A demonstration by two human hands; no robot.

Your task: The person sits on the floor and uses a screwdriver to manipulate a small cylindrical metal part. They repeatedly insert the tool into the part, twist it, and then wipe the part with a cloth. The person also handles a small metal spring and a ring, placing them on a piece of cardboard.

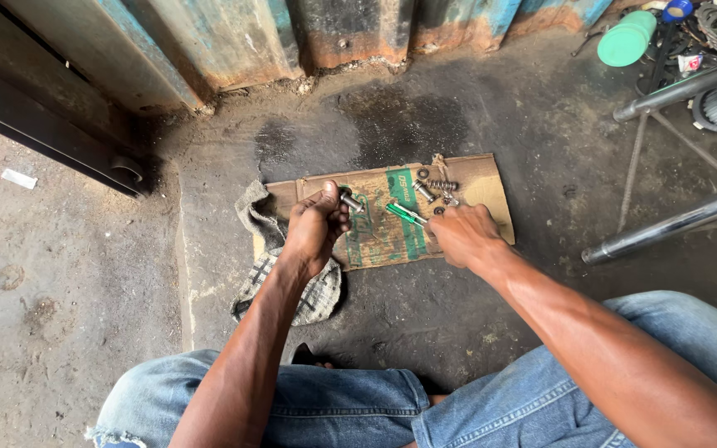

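I sit low with my knees at the near edge, and a flat piece of cardboard [466, 178] lies on the floor [76, 315] ahead of me. A cloth [252, 214] lies partly under the cardboard's left end and runs back toward my left knee. My left hand [315, 226] is above the cardboard's left half with a short metal cylinder [350, 201] in its fingers. My right hand [465, 236] is over the near right part, with a screwdriver [406, 213] pointing left toward the cylinder. Small metal parts [435, 189] lie on the cardboard beyond my right hand. A metal wall [234, 37] stands behind everything. Two tubes [674, 222] slant across the right side, with a capped bottle [626, 39] at far right beside the wall.
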